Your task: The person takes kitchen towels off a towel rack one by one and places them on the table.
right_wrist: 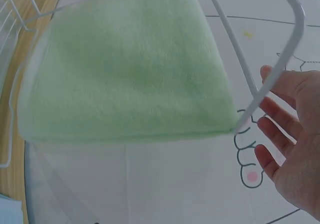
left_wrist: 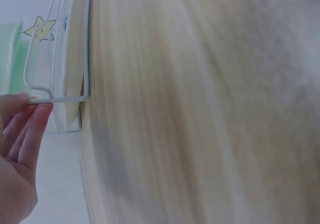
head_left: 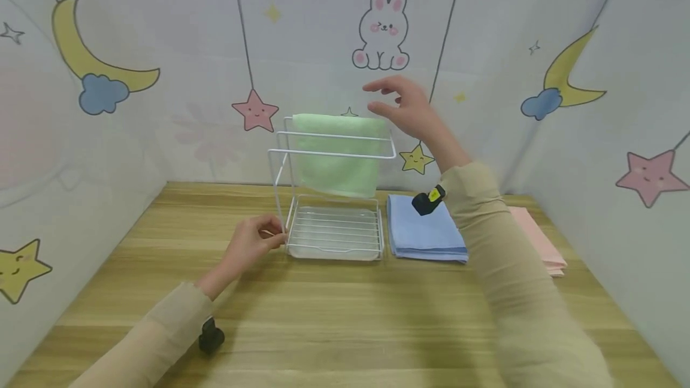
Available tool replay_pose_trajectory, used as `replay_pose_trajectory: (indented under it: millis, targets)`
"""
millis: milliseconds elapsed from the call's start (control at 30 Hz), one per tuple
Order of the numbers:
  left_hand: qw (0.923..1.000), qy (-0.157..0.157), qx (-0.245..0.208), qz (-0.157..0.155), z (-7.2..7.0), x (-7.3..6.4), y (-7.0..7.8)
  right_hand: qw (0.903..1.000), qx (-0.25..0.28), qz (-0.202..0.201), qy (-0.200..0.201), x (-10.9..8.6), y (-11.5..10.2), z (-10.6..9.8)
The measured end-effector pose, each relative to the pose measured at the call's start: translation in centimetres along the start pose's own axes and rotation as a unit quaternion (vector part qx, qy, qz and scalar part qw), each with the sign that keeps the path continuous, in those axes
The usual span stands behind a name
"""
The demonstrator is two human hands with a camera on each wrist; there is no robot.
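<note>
While my left hand (head_left: 252, 241) pinches the rack (head_left: 334, 154), my right hand (head_left: 408, 105) hovers empty, fingers parted; one brush could drag the green cloth (head_left: 339, 173) off.

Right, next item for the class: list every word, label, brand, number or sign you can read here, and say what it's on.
None can be read.
Rack, green cloth, blue cloth, pink cloth: no text visible.
Yellow patch on the right wrist camera: too small to tell if it bears any.
Wall: drawings, no words visible.
</note>
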State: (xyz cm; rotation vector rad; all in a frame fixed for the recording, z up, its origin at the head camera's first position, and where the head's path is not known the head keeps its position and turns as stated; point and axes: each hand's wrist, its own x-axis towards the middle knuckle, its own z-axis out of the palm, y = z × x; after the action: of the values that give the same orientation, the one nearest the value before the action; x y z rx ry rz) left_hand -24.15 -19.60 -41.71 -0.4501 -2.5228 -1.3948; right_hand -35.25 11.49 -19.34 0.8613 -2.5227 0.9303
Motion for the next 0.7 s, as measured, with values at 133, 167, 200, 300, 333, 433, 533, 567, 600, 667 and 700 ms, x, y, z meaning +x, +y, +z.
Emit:
replay_pose_trajectory:
  millis: [133, 167, 200, 300, 333, 433, 533, 567, 600, 667, 700]
  targets:
    - [1.0, 0.0, -0.004, -0.001, 0.0, 0.1, 0.0, 0.9997, 0.006, -0.024, -0.007, 0.5, -1.0, 1.4]
    - [1.0, -0.001, -0.004, 0.0, 0.0, 0.1, 0.0, 0.9995, 0.006, -0.029, -0.008, 0.6, -1.2, 1.7]
    - [1.0, -0.001, -0.004, 0.001, 0.0, 0.1, 0.0, 0.9994, 0.004, -0.034, -0.009, 0.7, -1.4, 2.1]
    - [1.0, 0.001, -0.004, 0.005, 0.0, 0.1, 0.0, 0.9989, 0.002, -0.041, -0.019, 0.9, -1.7, 3.0]
    - [1.0, 0.001, -0.003, 0.009, 0.0, 0.1, 0.0, 0.9988, 0.001, -0.041, -0.025, 1.0, -1.8, 3.2]
    - [0.9999, 0.004, 0.0, 0.015, 0.0, 0.2, 0.0, 0.9985, 0.004, -0.034, -0.043, 1.1, -1.8, 3.8]
    - [0.9999, 0.007, 0.002, 0.015, 0.1, 0.2, -0.1, 0.9975, 0.001, -0.033, -0.062, 1.2, -1.8, 4.0]
    - [0.9998, 0.008, 0.004, 0.015, 0.1, 0.2, -0.2, 0.9971, 0.0, -0.034, -0.067, 1.1, -1.9, 4.1]
    - [0.9998, 0.008, 0.004, 0.016, 0.1, 0.2, -0.2, 0.9967, -0.002, -0.036, -0.073, 1.1, -1.9, 4.1]
    - [0.9998, 0.007, 0.004, 0.015, 0.1, 0.2, -0.3, 0.9955, -0.01, -0.036, -0.087, 1.1, -1.9, 4.2]
    - [0.9999, 0.005, 0.003, 0.015, 0.1, 0.2, -0.3, 0.9951, -0.012, -0.034, -0.092, 1.0, -1.9, 4.2]
